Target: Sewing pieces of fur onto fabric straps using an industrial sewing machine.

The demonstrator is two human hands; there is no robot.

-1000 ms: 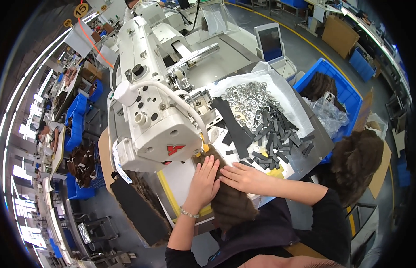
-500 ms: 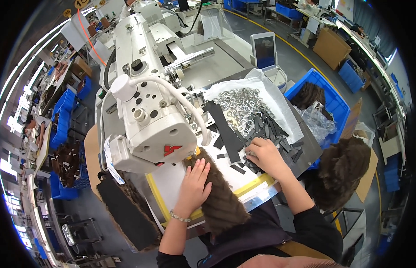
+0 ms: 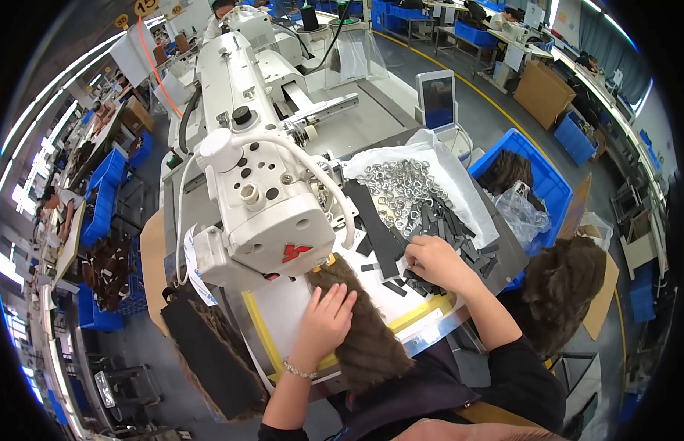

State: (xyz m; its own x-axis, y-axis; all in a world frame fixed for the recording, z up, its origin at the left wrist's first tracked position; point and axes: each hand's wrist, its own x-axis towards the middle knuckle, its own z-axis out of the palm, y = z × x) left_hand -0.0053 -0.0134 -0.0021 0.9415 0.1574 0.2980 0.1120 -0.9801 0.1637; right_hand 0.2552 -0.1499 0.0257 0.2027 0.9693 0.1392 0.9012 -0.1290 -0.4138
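My left hand (image 3: 327,323) lies flat, fingers stretched out, on a brown fur strip (image 3: 375,349). The strip's far end reaches under the head of a large white sewing machine (image 3: 264,220), and its near end hangs over the table edge. To the right, my right hand (image 3: 441,263) has its fingers curled together at the near side of a pile of short black strips (image 3: 453,226); what they pinch is hidden. Beside that hand runs a longer, wider black strip (image 3: 373,228). Beyond the pile lie many metal rings (image 3: 404,184) on a white liner (image 3: 467,202).
A black-backed fur piece (image 3: 209,353) hangs at the table's left side. On the right stand a blue bin (image 3: 559,202) with fur and plastic, and a heap of brown fur (image 3: 566,294). A small screen (image 3: 436,99) stands behind. Yellow tape (image 3: 423,312) marks the work surface.
The view has shifted slightly. My right hand stays by the black strips, its fingers drawn closer together. My left hand still rests on the fur strip.
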